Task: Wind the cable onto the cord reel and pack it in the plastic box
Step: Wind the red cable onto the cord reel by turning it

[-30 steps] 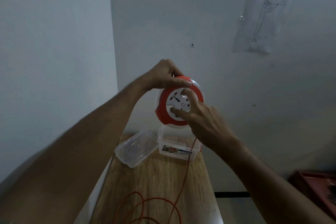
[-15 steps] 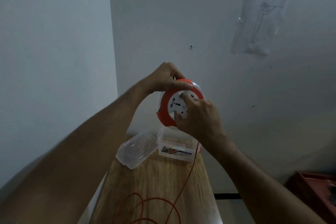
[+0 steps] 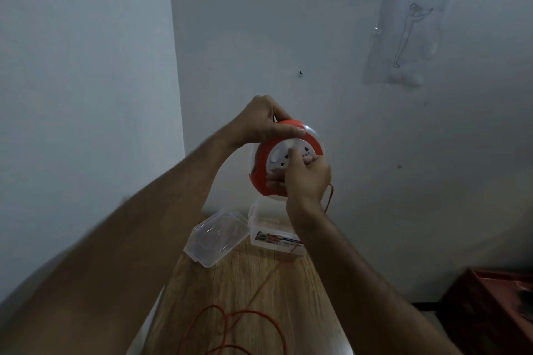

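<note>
round red-and-white plastic cord reel (image 3: 266, 164): held in the air above clear plastic box (image 3: 274, 235) | left hand (image 3: 261, 124): grips its top rim | right hand (image 3: 307, 179): fingers curled on white hub | thin orange cable (image 3: 259, 291): trails onto wooden table (image 3: 230, 282)

2 hands (image 3: 259, 124) (image 3: 308, 179); 1 cord reel (image 3: 264, 164); 1 cable (image 3: 230, 323); 1 plastic box (image 3: 274, 239); 1 lid (image 3: 216, 236); 1 table (image 3: 259, 282).

Both arms reach forward, raised; the left hand (image 3: 261, 124) grips the cord reel (image 3: 264, 173) from above, the right hand (image 3: 307, 179) curls against its face.
</note>
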